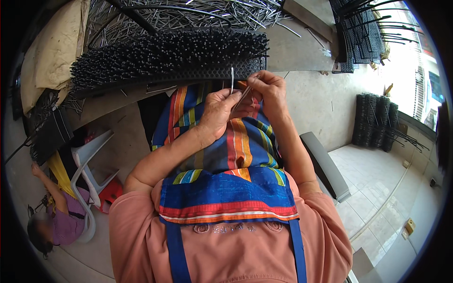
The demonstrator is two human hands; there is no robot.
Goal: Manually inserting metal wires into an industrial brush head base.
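Above my striped apron (245, 141), my two hands are close together. My left hand (218, 111) is closed, and a thin silvery strip (232, 78) sticks up from between its thumb and fingers. Other thin, greyish strips (241, 100) run slantwise from the left fingers to my right hand (270, 90), whose thumb and fingers pinch their upper end. How many strips there are cannot be made out. Just beyond the hands lies a long black perforated board (207, 75), most of its holes filled with dense upright black pins (170, 54). Part of its near edge shows bare holes.
A heap of loose silvery strips (255, 12) lies behind the board. Brown paper or cloth (56, 42) is at far left. Black wire racks (356, 37) and dark coiled bundles (375, 120) stand at right. Another person (68, 212) sits at left by a grey chair (80, 184).
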